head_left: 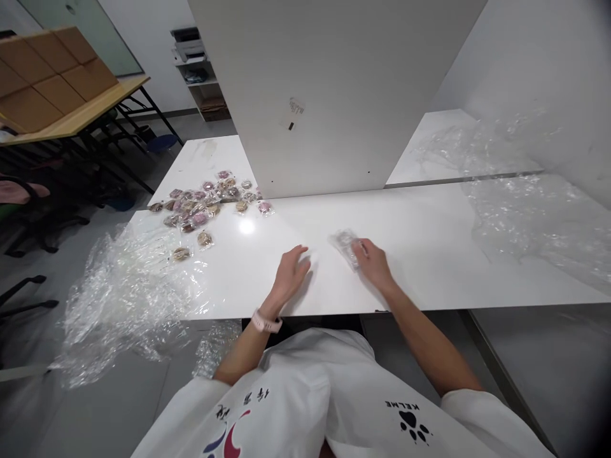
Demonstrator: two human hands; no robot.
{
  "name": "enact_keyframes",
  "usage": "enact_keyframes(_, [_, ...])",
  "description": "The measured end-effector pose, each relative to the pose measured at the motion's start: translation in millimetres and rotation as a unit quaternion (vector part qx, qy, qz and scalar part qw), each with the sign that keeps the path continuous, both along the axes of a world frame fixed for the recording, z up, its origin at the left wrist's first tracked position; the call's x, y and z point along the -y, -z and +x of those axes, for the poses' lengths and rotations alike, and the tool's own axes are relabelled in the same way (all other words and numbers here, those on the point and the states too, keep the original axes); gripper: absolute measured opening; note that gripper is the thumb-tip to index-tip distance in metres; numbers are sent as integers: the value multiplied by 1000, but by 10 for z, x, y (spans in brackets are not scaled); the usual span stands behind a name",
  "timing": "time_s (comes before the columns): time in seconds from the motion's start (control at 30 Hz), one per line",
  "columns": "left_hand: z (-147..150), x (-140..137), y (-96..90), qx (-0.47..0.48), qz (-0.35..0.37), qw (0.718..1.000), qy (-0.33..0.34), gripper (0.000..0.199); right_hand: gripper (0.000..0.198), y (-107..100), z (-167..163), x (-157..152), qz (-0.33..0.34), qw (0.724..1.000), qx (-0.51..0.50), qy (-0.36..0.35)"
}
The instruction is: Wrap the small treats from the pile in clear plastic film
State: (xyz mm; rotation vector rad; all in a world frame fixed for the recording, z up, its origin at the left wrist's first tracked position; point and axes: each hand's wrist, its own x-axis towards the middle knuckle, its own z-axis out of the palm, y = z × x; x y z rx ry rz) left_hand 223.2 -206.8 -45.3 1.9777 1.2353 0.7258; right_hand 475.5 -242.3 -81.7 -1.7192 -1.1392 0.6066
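My right hand [372,262] grips the edge of a crumpled clear plastic bag [342,243] on the white table. What the bag holds, if anything, I cannot make out. My left hand [289,272] hovers near the front edge, thumb and fingers apart, with nothing seen between them. To its left lies a cluster of small clear-wrapped round items [199,217] in pink, tan and brown; their exact kind is too small to tell. Two tan wrapped pieces [181,254] sit nearer to me.
Clear plastic film [128,280] hangs over the table's left front edge, and more film [539,222] covers the right end. A tall white panel [329,95] rises behind the white table [429,254]. Cardboard boxes [52,76] stand on a wooden table at left.
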Motion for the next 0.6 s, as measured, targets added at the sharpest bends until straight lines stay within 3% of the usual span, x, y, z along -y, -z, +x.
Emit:
enact_keyframes(0.07, [-300, 261, 132, -70, 85, 992, -54, 40, 32, -28, 397, -178, -15, 987, -141, 77])
enact_keyframes(0.13, [-534, 488, 287, -140, 160, 974, -78, 41, 29, -156, 885, -382, 2, 971, -169, 168])
enact_keyframes(0.17, [-609, 573, 355, -172, 191, 963, -86, 43, 24, -256, 1142, -497, 20, 963, -157, 220])
enact_keyframes(0.23, [-673, 669, 447, -216, 233, 943, -99, 47, 15, -495, 1631, -758, 77, 916, -112, 378])
enact_keyframes(0.33, [-639, 674, 475, -246, 259, 927, -118, 51, 14, -785, 2157, -1210, 148, 866, 10, 477])
enact_keyframes(0.4, [-608, 645, 460, -254, 265, 922, -122, 52, 15, -824, 2306, -1520, 168, 854, 120, 477])
enact_keyframes(0.43, [-601, 635, 452, -256, 266, 921, -121, 53, 18, -788, 2320, -1667, 154, 863, 169, 451])
enact_keyframes(0.53, [-605, 629, 437, -261, 262, 921, -117, 55, 27, -529, 2184, -2021, 50, 925, 242, 287])
enact_keyframes(0.6, [-612, 638, 431, -262, 256, 923, -117, 57, 25, -329, 2025, -2138, -5, 951, 250, 183])
